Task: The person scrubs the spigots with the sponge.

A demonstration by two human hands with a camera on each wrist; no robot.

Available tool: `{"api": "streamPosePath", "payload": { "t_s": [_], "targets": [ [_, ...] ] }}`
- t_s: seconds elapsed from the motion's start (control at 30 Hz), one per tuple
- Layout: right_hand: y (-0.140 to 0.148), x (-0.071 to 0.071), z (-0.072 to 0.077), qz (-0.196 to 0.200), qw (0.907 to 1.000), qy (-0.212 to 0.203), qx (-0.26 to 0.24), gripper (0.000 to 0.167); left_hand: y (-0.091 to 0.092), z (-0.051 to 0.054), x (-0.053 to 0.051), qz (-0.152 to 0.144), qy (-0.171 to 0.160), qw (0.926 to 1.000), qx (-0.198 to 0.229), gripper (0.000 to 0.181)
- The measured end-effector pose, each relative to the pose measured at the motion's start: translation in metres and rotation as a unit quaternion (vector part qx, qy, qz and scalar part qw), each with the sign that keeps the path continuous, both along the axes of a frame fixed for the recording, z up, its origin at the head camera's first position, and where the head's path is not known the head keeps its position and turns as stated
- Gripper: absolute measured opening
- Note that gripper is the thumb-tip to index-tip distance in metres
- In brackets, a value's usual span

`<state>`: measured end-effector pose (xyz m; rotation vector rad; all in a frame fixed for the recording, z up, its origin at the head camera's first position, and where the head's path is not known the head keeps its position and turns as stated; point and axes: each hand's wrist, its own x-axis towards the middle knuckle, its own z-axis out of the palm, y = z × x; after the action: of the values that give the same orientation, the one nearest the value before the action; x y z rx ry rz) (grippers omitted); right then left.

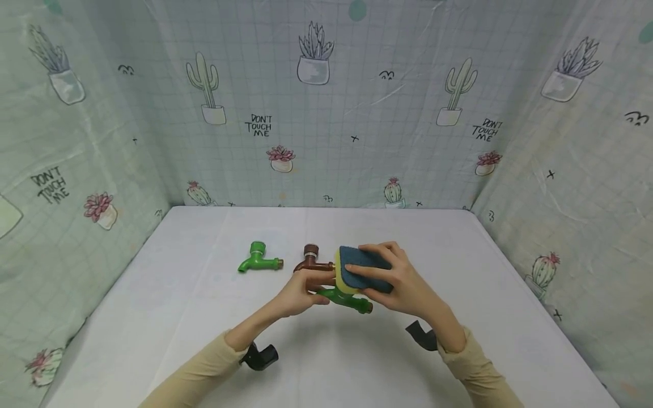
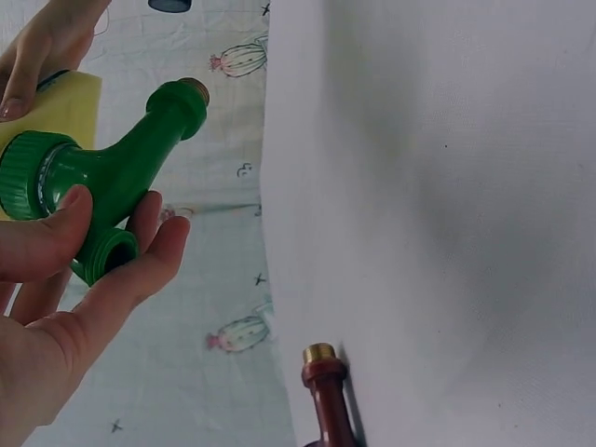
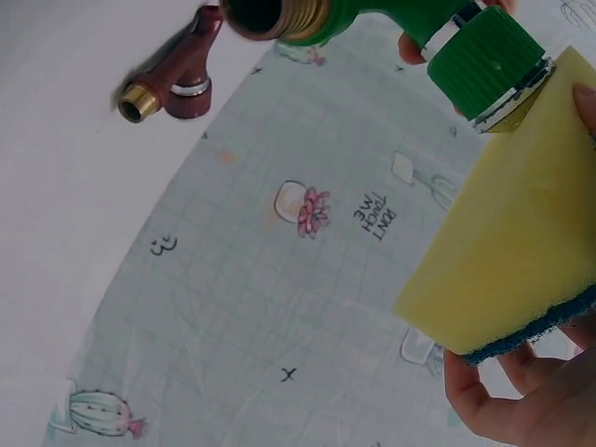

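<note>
My left hand (image 1: pixel 301 292) holds a green plastic tap (image 1: pixel 352 302) above the table, thumb and fingers around its body near the spout. In the left wrist view, the tap's open spout faces outward and its threaded brass-coloured end (image 2: pixel 196 90) points up to the right. My right hand (image 1: pixel 403 280) grips a sponge (image 1: pixel 366 267) with a dark blue scouring side and a yellow foam side. The right wrist view has the yellow foam (image 3: pixel 531 223) against the end of the tap's ribbed green cap (image 3: pixel 489 65).
Another green tap (image 1: pixel 260 263) lies on the white table (image 1: pixel 214 238) at the left. Beside it is a brown tap (image 1: pixel 312 259), partly behind my left hand. Black curved pieces (image 1: pixel 260 358) show by both forearms. Patterned cloth walls (image 1: pixel 326 113) enclose the back and sides.
</note>
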<state>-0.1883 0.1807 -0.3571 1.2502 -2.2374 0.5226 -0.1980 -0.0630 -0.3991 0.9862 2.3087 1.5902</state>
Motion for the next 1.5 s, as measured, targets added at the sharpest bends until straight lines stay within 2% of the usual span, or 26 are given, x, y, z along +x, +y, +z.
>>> {"api": "streamPosePath", "payload": {
  "t_s": [0.17,0.27,0.37,0.53,0.67,0.8,0.93,1.03,1.13,1.33,1.5],
  "targets": [
    [0.006,-0.001,0.0,-0.006,0.9999,0.014,0.006,0.04,-0.005,-0.002,0.0,-0.018,-0.073,0.9969,0.023,0.055],
    [0.01,-0.001,-0.003,-0.014,0.9995,0.027,0.01,0.042,-0.006,-0.003,0.002,-0.017,-0.098,0.9947,0.028,0.056],
    [0.011,-0.001,-0.003,-0.018,0.9991,0.037,0.014,0.047,-0.006,-0.002,0.002,-0.02,-0.093,0.9952,0.023,0.055],
    [0.009,0.0,-0.002,-0.017,0.9986,0.047,0.017,0.036,-0.004,0.0,0.003,-0.026,-0.078,0.9965,0.011,0.054],
    [0.005,-0.001,-0.002,-0.011,0.9989,0.046,0.008,0.036,0.0,0.002,0.004,-0.019,-0.059,0.9981,0.001,0.053],
    [0.001,-0.003,-0.001,-0.006,0.9989,0.046,0.006,0.036,0.003,0.002,0.004,-0.031,-0.063,0.9975,0.005,0.053],
    [0.001,-0.006,-0.001,-0.017,0.9987,0.047,0.004,0.037,0.001,-0.002,0.003,-0.048,-0.126,0.9899,0.042,0.056],
    [0.006,-0.009,-0.003,-0.032,0.9988,0.039,0.001,0.037,-0.003,-0.005,0.003,-0.049,-0.189,0.9777,0.077,0.059],
    [0.011,-0.012,-0.006,-0.046,0.9983,0.034,0.003,0.036,-0.009,-0.004,0.004,-0.041,-0.23,0.9668,0.103,0.063],
    [0.022,-0.014,-0.014,-0.06,0.9978,0.024,-0.01,0.034,-0.025,0.003,0.002,-0.002,-0.255,0.9576,0.133,0.065],
    [0.034,-0.011,-0.023,-0.074,0.997,0.002,-0.023,0.035,-0.047,0.003,0.001,0.041,-0.275,0.9521,0.127,0.062]
  ]
}}
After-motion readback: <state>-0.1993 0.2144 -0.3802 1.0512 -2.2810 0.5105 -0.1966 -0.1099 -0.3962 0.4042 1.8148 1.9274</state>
